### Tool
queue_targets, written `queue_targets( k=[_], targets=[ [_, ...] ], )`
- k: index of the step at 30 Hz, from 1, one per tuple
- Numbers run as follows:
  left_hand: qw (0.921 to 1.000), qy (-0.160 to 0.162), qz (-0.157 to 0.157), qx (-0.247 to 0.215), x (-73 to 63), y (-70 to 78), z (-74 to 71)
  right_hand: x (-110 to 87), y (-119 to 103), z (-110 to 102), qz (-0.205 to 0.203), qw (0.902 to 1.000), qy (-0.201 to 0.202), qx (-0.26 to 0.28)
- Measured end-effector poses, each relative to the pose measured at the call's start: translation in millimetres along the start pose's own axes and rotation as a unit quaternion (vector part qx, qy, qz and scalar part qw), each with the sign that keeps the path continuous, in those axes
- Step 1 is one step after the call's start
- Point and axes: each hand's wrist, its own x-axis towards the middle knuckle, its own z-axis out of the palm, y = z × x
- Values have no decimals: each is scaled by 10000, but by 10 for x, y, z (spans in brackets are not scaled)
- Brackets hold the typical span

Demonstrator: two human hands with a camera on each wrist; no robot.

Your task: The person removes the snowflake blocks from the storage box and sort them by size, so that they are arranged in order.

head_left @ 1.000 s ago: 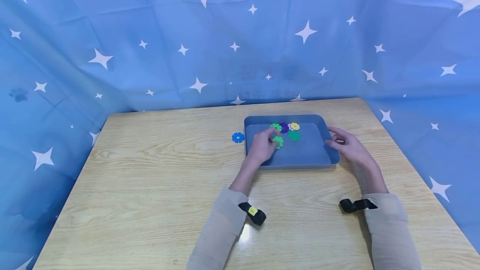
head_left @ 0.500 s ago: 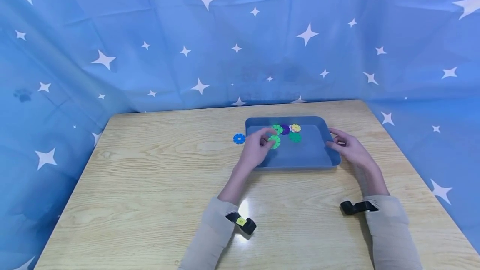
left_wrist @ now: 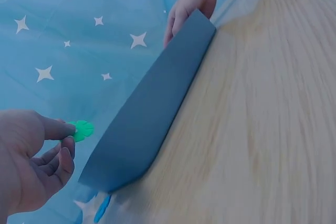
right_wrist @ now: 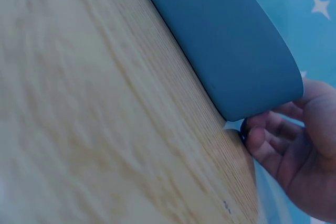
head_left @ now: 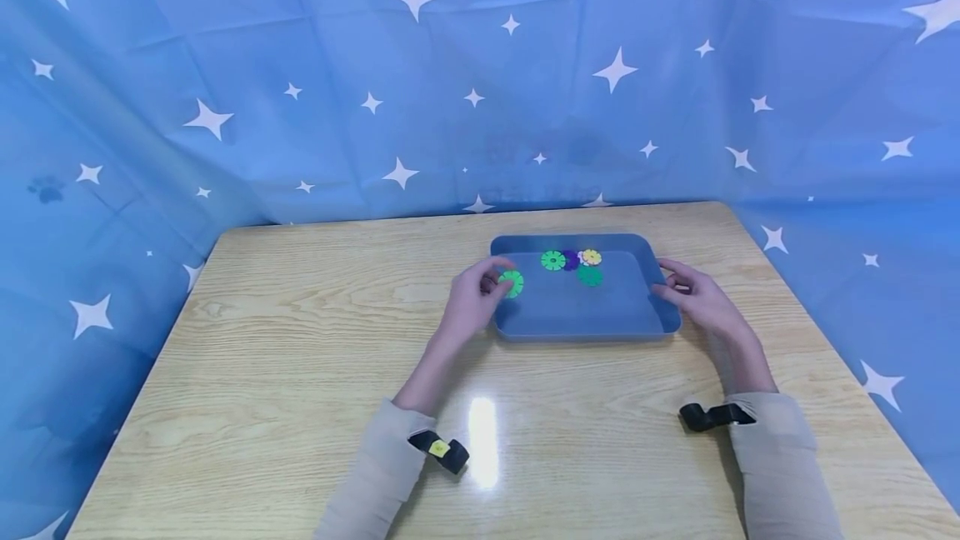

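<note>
My left hand (head_left: 471, 300) pinches a bright green notched plastic disc (head_left: 512, 284) between thumb and fingertips. It holds the disc over the left rim of the blue-grey tray (head_left: 592, 322); the left wrist view shows the disc (left_wrist: 86, 130) raised beside the tray wall. At the tray's right side, my right hand (head_left: 699, 297) grips the wall, thumb over the rim and fingers outside. Inside the tray lie another bright green disc (head_left: 553, 261), a purple disc (head_left: 571, 260), a yellow disc (head_left: 592, 257) overlapping a pinkish-white one, and a darker green disc (head_left: 590, 276).
A blue disc (left_wrist: 102, 209) lies on the wooden table (head_left: 300, 357) by the tray's left end; my left hand hides it in the head view. Behind the table hangs a blue curtain (head_left: 450, 40) with white stars. Each wrist carries a black camera strap.
My left hand has moved left with the green disc, from above the tray's inside to its left rim, covering the blue disc. My right hand has stayed at the tray's right wall.
</note>
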Motion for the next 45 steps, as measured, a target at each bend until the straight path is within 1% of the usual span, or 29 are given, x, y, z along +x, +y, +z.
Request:
queue_targets(
  k=[3,7,10,14,18,20,25,28,35,37,42,45],
  targets=[
    [9999,127,-39,16,-38,-63,-108,3,-12,11,29,10000,-6,37],
    [9991,396,-127,-2,-82,-136,-260,14,-28,23,47,10000,-34,28],
    [9981,551,-282,-8,-104,-170,-369,21,-35,29,49,10000,-63,24],
    [9966,620,-533,120,-110,-210,-482,18,-29,25,65,9999,-95,-76],
    [9955,609,-650,321,-99,-277,-548,0,-14,2,69,9997,-78,-215],
    [9950,603,-709,362,-91,-317,-569,-6,-2,-11,86,9996,-61,-249],
    [9929,675,-956,215,-74,-425,-611,20,25,-11,83,9998,-52,-175],
    [9920,677,-1045,223,-59,-491,-622,31,32,-2,49,9999,-58,-112],
    [9916,662,-1045,388,11,-592,-611,15,33,-8,109,9999,-37,-72],
    [9912,640,-1041,512,39,-609,-604,13,33,-9,102,9999,-37,-95],
    [9879,590,-961,1065,118,-647,-592,12,30,-5,66,9998,-26,-198],
    [9849,527,-1042,1278,153,-660,-590,9,22,-3,60,9997,-32,-222]
  ],
)
